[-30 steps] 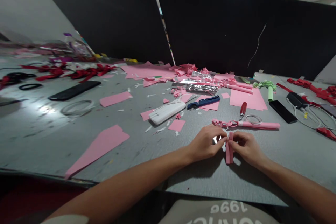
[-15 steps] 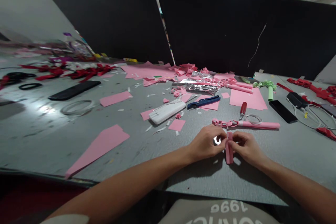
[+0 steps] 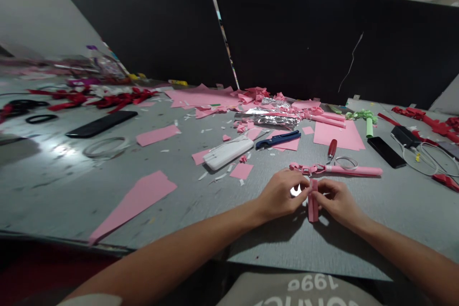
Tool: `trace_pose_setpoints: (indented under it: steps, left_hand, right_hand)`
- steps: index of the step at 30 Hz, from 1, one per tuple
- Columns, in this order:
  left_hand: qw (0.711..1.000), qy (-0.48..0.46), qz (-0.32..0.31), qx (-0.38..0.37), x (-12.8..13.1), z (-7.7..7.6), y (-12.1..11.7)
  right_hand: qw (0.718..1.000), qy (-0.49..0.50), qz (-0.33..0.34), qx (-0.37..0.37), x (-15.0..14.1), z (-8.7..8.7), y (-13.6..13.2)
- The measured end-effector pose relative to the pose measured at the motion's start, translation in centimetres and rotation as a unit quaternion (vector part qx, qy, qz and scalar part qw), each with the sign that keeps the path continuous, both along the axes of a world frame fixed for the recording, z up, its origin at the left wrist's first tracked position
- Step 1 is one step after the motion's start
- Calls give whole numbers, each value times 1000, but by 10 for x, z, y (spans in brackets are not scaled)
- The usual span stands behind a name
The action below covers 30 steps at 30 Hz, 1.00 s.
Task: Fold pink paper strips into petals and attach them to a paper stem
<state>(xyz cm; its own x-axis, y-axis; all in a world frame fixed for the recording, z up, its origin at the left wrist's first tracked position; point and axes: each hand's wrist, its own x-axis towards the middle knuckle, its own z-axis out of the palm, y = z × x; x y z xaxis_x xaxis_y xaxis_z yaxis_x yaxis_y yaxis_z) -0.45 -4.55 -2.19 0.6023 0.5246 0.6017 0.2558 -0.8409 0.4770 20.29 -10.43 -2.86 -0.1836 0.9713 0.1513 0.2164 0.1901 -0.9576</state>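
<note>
A narrow folded strip of pink paper [image 3: 313,210] is held upright between my two hands, over the near part of the table. My left hand [image 3: 286,194] pinches its left edge with thumb and fingers. From the other side, my right hand [image 3: 337,201] grips the right edge, thumb near its middle. Just beyond my hands lies a rolled pink paper tube [image 3: 367,171] with a twisted pink paper chain [image 3: 304,168] at its left end. A ring of clear tape [image 3: 346,163] rests against the tube, and a red-handled tool [image 3: 332,148] lies behind it.
On the grey table [image 3: 201,215] lie a white power bank [image 3: 228,152], a dark blue cutter [image 3: 278,140] and a black phone [image 3: 386,152]. Pink paper sheets [image 3: 339,135] and crumpled foil [image 3: 276,119] spread behind. A large pink cutout [image 3: 138,203] sits at left.
Both hands stay in nearly the same place, still pinching the pink paper strip. Its lower end has shifted up very slightly.
</note>
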Motion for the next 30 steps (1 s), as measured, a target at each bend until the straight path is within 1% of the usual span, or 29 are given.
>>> trace_pose_setpoints:
  steps: [5, 10, 19, 25, 30]
  left_hand:
    - [1000, -2, -2, 4, 1, -4, 2]
    - [1000, -5, 1, 3, 1, -5, 2]
    - [1000, -18, -8, -3, 3, -6, 4]
    - [999, -26, 0, -31, 2, -7, 5]
    - [998, -26, -7, -59, 1, -6, 5]
  right_hand:
    - [999, -40, -8, 27, 0, -1, -1]
    - [997, -56, -9, 49, 0, -1, -1]
    - [997, -65, -5, 45, 1, 2, -2]
    - [999, -27, -2, 17, 2, -1, 0]
    - [1000, 12, 8, -23, 3, -2, 1]
